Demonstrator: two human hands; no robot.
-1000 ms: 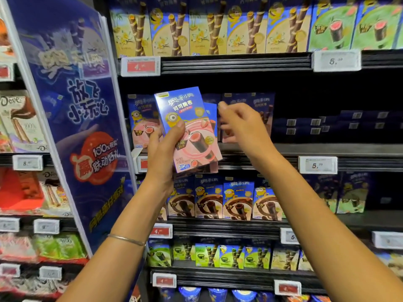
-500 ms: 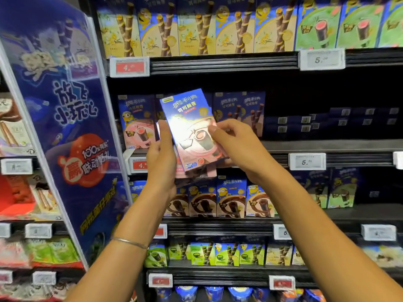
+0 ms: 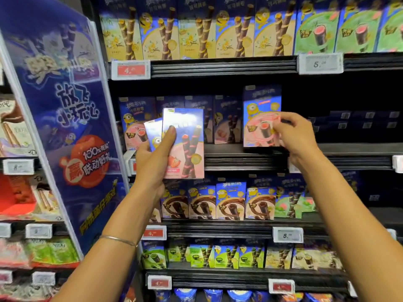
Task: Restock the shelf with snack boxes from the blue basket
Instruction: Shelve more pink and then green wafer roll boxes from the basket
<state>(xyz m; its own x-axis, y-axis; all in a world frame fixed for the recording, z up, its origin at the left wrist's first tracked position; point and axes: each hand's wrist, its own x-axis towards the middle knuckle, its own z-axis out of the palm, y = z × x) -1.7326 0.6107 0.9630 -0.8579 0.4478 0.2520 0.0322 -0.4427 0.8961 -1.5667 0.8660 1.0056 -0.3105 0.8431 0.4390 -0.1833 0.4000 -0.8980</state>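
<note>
My left hand (image 3: 156, 155) grips two blue-and-pink snack boxes (image 3: 187, 147) in front of the middle shelf (image 3: 239, 158), the thumb across the front one. My right hand (image 3: 298, 134) pinches the right edge of a third blue-and-pink snack box (image 3: 259, 118), which stands upright on that shelf to the right of the row standing there. Several matching boxes (image 3: 135, 120) stand at the shelf's left end. The blue basket is not in view.
A blue promotional panel (image 3: 65, 118) juts out on the left. Yellow and green boxes (image 3: 196, 29) fill the shelf above, brown and green ones (image 3: 231, 203) the shelves below. Dark open shelf space (image 3: 349, 127) lies to the right of my right hand.
My right hand took the front box from the stack in my left hand and carried it right onto the middle shelf. My left hand sank slightly with the other boxes.
</note>
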